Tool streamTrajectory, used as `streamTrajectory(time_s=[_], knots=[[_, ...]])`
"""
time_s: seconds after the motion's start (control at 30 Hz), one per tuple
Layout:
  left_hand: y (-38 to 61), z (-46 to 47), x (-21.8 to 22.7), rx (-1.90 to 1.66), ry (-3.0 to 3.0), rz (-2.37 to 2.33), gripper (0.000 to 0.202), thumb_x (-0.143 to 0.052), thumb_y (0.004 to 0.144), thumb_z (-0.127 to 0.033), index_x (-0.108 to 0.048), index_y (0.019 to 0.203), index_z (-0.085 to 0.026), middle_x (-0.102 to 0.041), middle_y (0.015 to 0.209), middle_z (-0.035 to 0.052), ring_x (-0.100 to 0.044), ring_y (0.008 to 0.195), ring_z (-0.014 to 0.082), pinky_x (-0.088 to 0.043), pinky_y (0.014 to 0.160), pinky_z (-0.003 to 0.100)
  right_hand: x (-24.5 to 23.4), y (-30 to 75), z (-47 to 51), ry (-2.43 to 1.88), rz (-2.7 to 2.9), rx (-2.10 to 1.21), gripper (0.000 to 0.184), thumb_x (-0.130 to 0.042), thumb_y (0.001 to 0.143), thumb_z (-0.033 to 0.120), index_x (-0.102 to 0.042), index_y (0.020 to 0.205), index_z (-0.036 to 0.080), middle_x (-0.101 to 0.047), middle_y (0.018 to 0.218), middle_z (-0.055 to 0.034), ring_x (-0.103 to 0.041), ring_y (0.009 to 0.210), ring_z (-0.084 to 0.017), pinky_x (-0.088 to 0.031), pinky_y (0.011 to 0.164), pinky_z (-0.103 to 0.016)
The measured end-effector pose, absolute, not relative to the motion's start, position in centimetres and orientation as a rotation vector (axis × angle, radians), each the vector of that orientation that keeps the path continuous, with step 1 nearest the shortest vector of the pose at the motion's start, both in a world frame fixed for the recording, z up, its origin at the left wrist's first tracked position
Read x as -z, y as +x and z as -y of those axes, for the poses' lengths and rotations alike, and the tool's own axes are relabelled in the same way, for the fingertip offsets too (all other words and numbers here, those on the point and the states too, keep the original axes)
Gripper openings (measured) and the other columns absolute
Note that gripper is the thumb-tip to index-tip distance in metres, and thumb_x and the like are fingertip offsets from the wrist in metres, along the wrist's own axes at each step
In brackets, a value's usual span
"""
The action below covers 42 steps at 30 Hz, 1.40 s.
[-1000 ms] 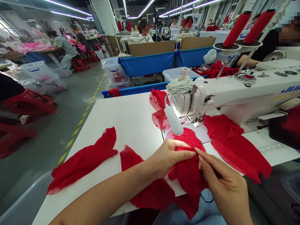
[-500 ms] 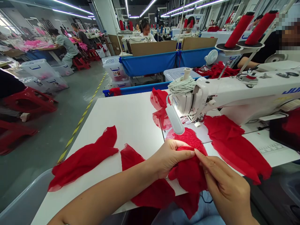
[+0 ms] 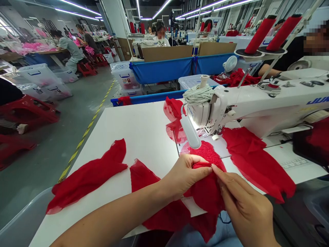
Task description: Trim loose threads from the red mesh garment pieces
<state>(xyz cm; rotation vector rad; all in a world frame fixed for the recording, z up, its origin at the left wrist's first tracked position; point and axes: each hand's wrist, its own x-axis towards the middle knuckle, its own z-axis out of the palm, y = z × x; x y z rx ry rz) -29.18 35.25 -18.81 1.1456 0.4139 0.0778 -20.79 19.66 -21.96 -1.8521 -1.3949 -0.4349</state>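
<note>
Left hand (image 3: 186, 175) and right hand (image 3: 241, 200) pinch the red cloth (image 3: 208, 190), fingers clamped on it. It lies by the sewing machine (image 3: 257, 103)

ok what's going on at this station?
A person sits at a sewing machine on a white table. Both hands pinch one red fabric piece at the table's near edge: the left hand grips its upper fold, the right hand meets it there fingertip to fingertip. The piece is in front of the needle area, not under it. More red pieces lie spread on either side. Other people work at stations behind.
</note>
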Motion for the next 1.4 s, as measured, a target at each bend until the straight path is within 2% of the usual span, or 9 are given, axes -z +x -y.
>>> streamTrajectory(time_s=[0.27, 0.5, 0.63, 0.73, 0.87, 1.1, 1.23, 1.33, 1.4], knots=[[-29.2, -35.3, 18.4, -0.083, 1.087, -0.376, 0.023, -0.074, 0.076, -0.031, -0.066, 0.067, -0.011, -0.062, 0.067, 0.0012, -0.054, 0.059, 0.0089, -0.041, 0.055, 0.020, 21.5, -21.3, -20.4, -1.779, 1.202, 0.345, 0.033, -0.059, 0.089, 0.009, -0.071, 0.116, 0.022, -0.075, 0.097, -0.0044, -0.071, 0.081, -0.013, -0.057, 0.079, -0.020], [-29.1, -35.6, 18.1, -0.019, 1.028, -0.338, 0.033, -0.079, 0.069, -0.041, -0.070, 0.070, -0.009, -0.067, 0.070, 0.0050, -0.058, 0.063, 0.0116, -0.044, 0.062, 0.023, 22.2, -21.8, -20.8, -1.582, 0.585, -0.264, 0.020, -0.070, 0.082, 0.034, -0.079, 0.098, 0.025, -0.070, 0.069, -0.0011, -0.067, 0.061, -0.015, -0.059, 0.060, -0.024], [-28.8, -35.8, 18.6, 0.003, 1.048, -0.391, 0.032, -0.081, 0.066, -0.039, -0.069, 0.073, -0.010, -0.066, 0.071, 0.0042, -0.057, 0.063, 0.0122, -0.043, 0.062, 0.024, 22.4, -21.3, -21.2, -1.338, 0.354, -0.602, 0.026, -0.078, 0.075, 0.039, -0.079, 0.096, 0.022, -0.059, 0.054, 0.0017, -0.047, 0.040, -0.006, -0.039, 0.036, -0.015], [-28.7, -35.9, 18.9, -0.006, 1.167, -0.400, 0.030, -0.077, 0.070, -0.039, -0.067, 0.073, -0.011, -0.063, 0.071, 0.0026, -0.055, 0.063, 0.0117, -0.041, 0.061, 0.024, 21.9, -21.5, -21.5, -1.273, 0.262, -0.684, 0.031, -0.082, 0.070, 0.041, -0.078, 0.091, 0.019, -0.053, 0.050, 0.0035, -0.040, 0.038, -0.004, -0.032, 0.034, -0.014], [-28.6, -35.9, 18.8, -0.048, 1.434, -0.324, 0.023, -0.069, 0.077, -0.032, -0.061, 0.067, -0.014, -0.057, 0.069, -0.0004, -0.050, 0.065, 0.0110, -0.038, 0.061, 0.023, 21.6, -22.4, -21.9, -1.372, 0.247, -0.542, 0.026, -0.083, 0.068, 0.040, -0.075, 0.081, 0.019, -0.059, 0.059, 0.0015, -0.050, 0.050, -0.008, -0.039, 0.041, -0.014], [-28.7, -35.5, 19.1, -0.089, 1.820, -0.147, 0.028, -0.061, 0.082, -0.023, -0.044, 0.061, -0.018, -0.045, 0.073, -0.0020, -0.044, 0.072, 0.0127, -0.038, 0.069, 0.025, 22.3, -22.5, -21.0, -1.277, 0.168, -0.468, 0.029, -0.080, 0.071, 0.043, -0.064, 0.072, 0.019, -0.045, 0.047, 0.0077, -0.035, 0.037, -0.004, -0.029, 0.034, -0.013], [-29.4, -34.9, 18.4, -0.117, 1.920, -0.099, 0.009, -0.059, 0.082, -0.017, -0.052, 0.076, -0.018, -0.051, 0.083, -0.0005, -0.049, 0.079, 0.0137, -0.040, 0.071, 0.024, 22.5, -21.8, -19.5, -1.612, 0.589, -0.146, 0.017, -0.074, 0.078, 0.037, -0.069, 0.076, 0.020, -0.062, 0.059, 0.0018, -0.054, 0.047, -0.010, -0.046, 0.046, -0.017], [-29.8, -34.3, 18.2, -0.007, 1.878, -0.050, 0.027, -0.064, 0.077, -0.019, -0.055, 0.103, -0.020, -0.057, 0.079, -0.0031, -0.053, 0.071, 0.0131, -0.041, 0.063, 0.022, 22.9, -21.3, -18.7, -1.684, 0.945, 0.177, 0.011, -0.062, 0.089, 0.028, -0.068, 0.083, 0.022, -0.069, 0.068, 0.0003, -0.064, 0.056, -0.012, -0.051, 0.057, -0.018], [-29.9, -33.9, 18.3, 0.053, 1.934, 0.000, 0.013, -0.060, 0.080, -0.021, -0.060, 0.092, -0.020, -0.058, 0.074, -0.0032, -0.054, 0.069, 0.0131, -0.040, 0.061, 0.021, 23.2, -21.0, -18.4, -1.714, 1.182, 0.344, 0.015, -0.055, 0.093, 0.026, -0.066, 0.084, 0.023, -0.069, 0.066, 0.0001, -0.065, 0.053, -0.012, -0.050, 0.055, -0.018]])
